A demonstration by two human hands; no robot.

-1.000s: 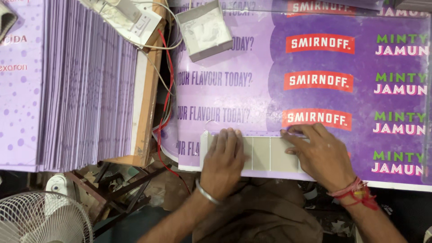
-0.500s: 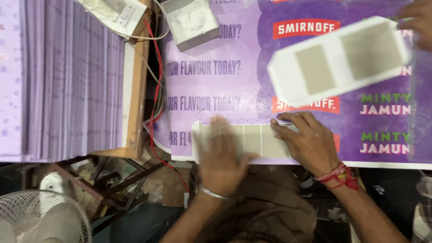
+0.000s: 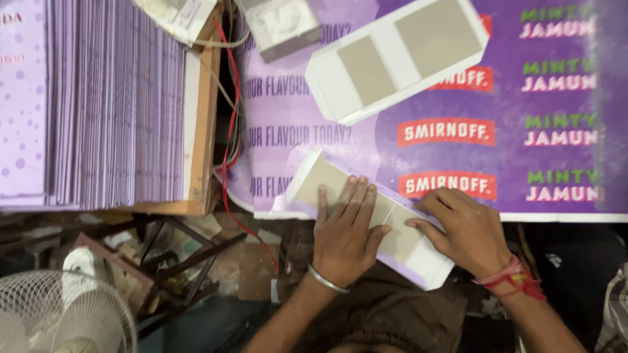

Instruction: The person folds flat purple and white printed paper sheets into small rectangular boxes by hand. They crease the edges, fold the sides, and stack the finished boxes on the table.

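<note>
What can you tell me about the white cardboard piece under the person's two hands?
The cardboard piece is a long, flat white strip with grey-brown rectangular panels. It lies slanted on the purple printed sheet, its lower end past the sheet's edge. The left hand presses flat on its middle; the right hand rests fingers on its right part.

Cluttered floor (image 3: 248, 261) (white fan (image 3: 59, 320))

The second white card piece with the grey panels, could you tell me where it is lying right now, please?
In the head view, the second white card piece lies at upper centre on the purple printed sheet, beyond both hands, right of the small grey box.
</note>
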